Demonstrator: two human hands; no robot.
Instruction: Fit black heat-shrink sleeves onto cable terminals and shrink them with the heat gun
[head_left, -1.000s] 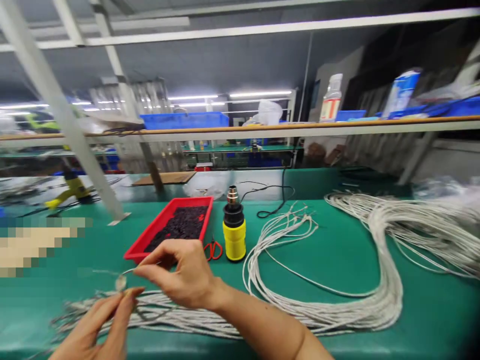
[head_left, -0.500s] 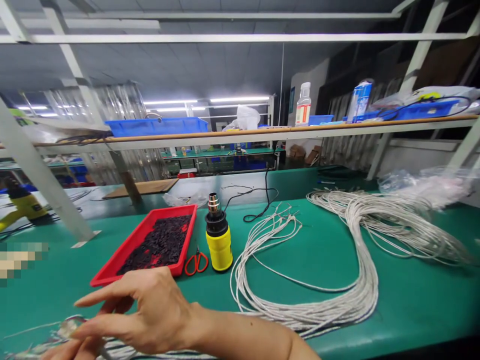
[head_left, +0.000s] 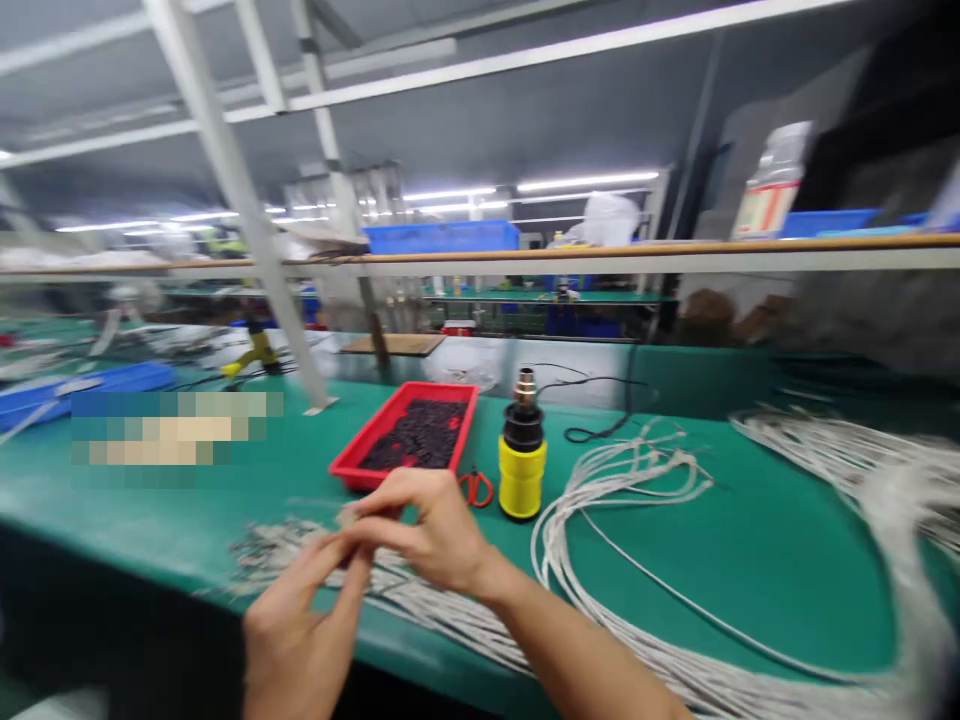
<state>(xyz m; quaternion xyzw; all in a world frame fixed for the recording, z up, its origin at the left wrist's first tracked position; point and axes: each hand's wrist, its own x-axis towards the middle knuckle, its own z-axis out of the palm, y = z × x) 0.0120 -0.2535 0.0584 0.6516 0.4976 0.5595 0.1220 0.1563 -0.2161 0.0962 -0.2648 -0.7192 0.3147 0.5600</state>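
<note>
My left hand (head_left: 304, 625) and my right hand (head_left: 435, 525) meet at their fingertips above the bench. Both are pinched around something small and pale that blur and the fingers hide. Just behind and below them lies a bundle of white cables (head_left: 465, 612), its frayed-looking ends (head_left: 262, 550) to the left of my hands. Beyond my right hand sits a red tray (head_left: 469, 425) of small black pieces (head_left: 420, 432). Red-handled scissors (head_left: 476, 488) lie beside it. A yellow and black heat gun (head_left: 523, 470) stands upright, nozzle up, to their right.
The cables loop (head_left: 551, 540) across the green bench (head_left: 787, 560) to another bundle (head_left: 817, 450) at right. At left are a blue tray (head_left: 127, 380), a blurred-out patch and a second yellow tool (head_left: 259, 350). A shelf (head_left: 570, 258) with a post (head_left: 281, 270) spans the back.
The view has swung left, so bench items appear farther right. My left hand has come fully into view, and my right hand's spread fingers have closed to a pinch against it.
</note>
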